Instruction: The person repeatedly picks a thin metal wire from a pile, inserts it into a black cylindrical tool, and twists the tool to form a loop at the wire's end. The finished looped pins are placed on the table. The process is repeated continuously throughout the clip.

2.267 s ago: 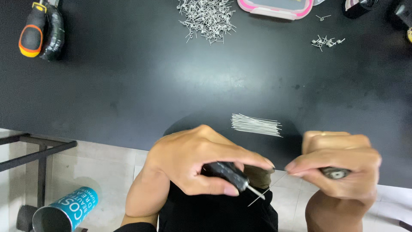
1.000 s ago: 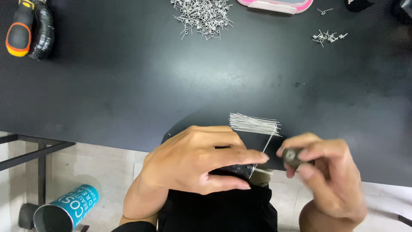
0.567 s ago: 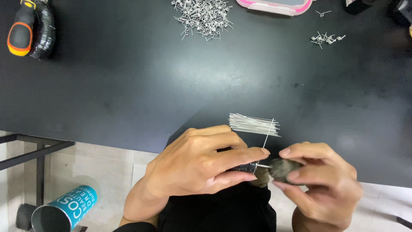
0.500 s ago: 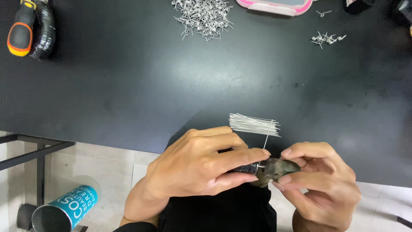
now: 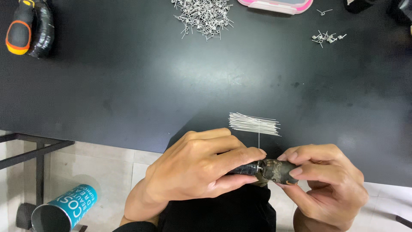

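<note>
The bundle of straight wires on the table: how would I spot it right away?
Start at the black table and follow its near edge to the two hands. Just beyond the left hand lies the bundle of straight wires, thin and silvery, side by side. Unlike the heap of coiled wire pieces at the far edge, these are long, uncoiled and neatly aligned.

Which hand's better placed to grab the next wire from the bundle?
Probably right. The right hand sits closer to the wire bundle on the black table, pinching only the dark stubby tool with its fingers. The left hand wraps the dark handle, steadying the upright wire.
</note>
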